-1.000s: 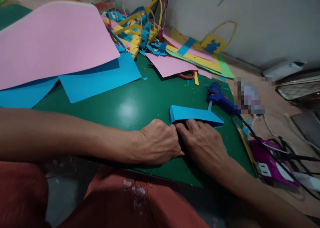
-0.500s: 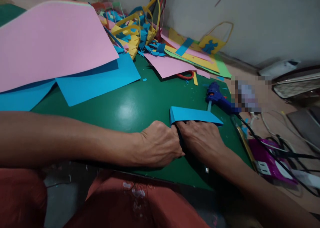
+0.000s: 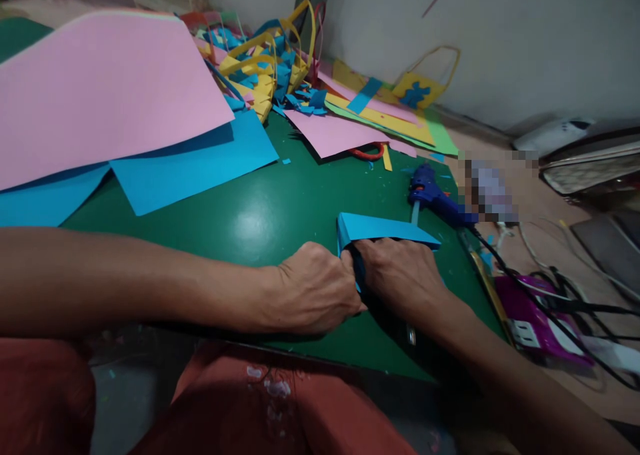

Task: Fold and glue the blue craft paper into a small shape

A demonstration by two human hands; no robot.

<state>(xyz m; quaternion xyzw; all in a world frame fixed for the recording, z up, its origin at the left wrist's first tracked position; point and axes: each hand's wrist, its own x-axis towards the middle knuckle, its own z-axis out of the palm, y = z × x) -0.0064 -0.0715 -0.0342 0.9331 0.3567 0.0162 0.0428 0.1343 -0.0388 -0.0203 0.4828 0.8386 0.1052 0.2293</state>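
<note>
A blue folded paper bag (image 3: 387, 227) lies on the green table (image 3: 250, 222), its open side facing me. My left hand (image 3: 315, 292) is closed at the bag's left side, fingers curled under and pinching its edge. Into the opening reaches my right hand (image 3: 403, 268), knuckles bent, its fingertips hidden by the paper. Both hands meet at the bag's left corner, where the right one presses the paper from inside. Just behind the bag, a blue glue gun (image 3: 430, 194) rests on its side with a glue stick at its back.
Large pink sheets (image 3: 110, 95) and blue sheets (image 3: 195, 168) spread over the left. Yellow paper baskets (image 3: 260, 75) and blue scraps pile up at the back. Red-handled scissors (image 3: 369, 153) lie partly beneath pink paper. Cables and a purple box (image 3: 525, 308) sit off the table's right edge.
The view has shifted slightly. Both hands remain at the bag's left corner, and a little more of the bag's blue side shows between them.
</note>
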